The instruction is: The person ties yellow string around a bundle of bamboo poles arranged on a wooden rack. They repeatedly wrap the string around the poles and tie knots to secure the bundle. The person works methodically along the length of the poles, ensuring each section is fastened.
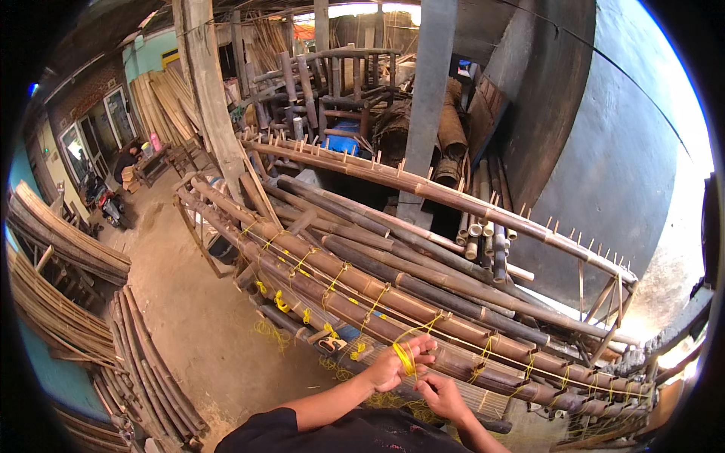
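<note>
Lashing looks underway: your left hand grips wound yellow cord at six o'clock, your right hand pinches its tail beside the bamboo poles; next, likely pull tight.

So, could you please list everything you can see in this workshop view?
bamboo frame: one, brown poles side by side, centre
yellow cord: many ties along the frame, one bundle wound on the left hand
pegged bamboo rail: one, tan, behind the frame
split bamboo strips: stacks, tan, far left
loose bamboo poles: several, dark brown, on the dirt floor, lower left
concrete post: one, grey, top centre
left hand: wrapped in the cord, on the frame's near edge
right hand: pinching the cord beside it
</note>
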`<state>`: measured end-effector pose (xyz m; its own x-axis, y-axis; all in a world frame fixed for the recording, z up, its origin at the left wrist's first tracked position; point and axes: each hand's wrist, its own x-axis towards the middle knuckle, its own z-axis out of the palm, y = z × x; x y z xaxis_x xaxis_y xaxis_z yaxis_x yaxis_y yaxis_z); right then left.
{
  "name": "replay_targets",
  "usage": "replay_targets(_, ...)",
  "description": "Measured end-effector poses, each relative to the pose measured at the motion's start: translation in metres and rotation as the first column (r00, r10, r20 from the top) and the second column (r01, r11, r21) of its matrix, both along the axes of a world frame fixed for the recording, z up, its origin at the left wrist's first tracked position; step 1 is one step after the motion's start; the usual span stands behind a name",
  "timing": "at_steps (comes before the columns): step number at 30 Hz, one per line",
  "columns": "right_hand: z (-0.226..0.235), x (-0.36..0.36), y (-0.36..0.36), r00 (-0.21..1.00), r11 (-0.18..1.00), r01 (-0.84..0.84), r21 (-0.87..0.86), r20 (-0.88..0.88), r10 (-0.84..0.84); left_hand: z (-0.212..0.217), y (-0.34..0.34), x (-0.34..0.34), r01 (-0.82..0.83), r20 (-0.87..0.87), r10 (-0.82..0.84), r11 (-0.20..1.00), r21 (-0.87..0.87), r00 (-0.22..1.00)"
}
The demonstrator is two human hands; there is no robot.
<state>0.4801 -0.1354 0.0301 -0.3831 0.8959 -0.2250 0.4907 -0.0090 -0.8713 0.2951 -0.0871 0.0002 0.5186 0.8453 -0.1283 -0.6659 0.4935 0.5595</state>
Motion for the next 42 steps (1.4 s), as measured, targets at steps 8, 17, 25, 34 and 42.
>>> replay_targets(8, -0.018, -0.005, 0.0, 0.971, 0.868, -0.157, 0.471, -0.09, 0.224, -0.052, -0.006, -0.036, 0.786, -0.371, -0.736, 0.618, -0.028, 0.566)
replay_targets(17, -0.04, -0.007, -0.009, 0.982, 0.895, -0.171, 0.412, 0.001, 0.188, -0.084, -0.004, -0.047, 0.697, -0.373, -0.672, 0.712, -0.088, 0.639)
replay_targets(25, -0.047, -0.018, 0.012, 0.996, 0.998, -0.029, 0.056, 0.081, 0.025, -0.045, -0.038, -0.048, 0.672, -0.737, -0.446, 0.74, 0.016, 0.509)
replay_targets(34, -0.018, -0.018, -0.001, 0.828, 0.484, -0.56, 0.672, 0.469, 0.307, -0.047, -0.038, -0.05, 0.53, -0.064, -0.594, 0.757, -0.381, 0.802)
replay_targets(42, -0.042, -0.009, 0.012, 0.998, 0.947, 0.05, 0.318, 0.013, -0.057, -0.038, -0.019, -0.036, 0.019, -0.282, -0.046, 0.995, -0.098, 0.958)
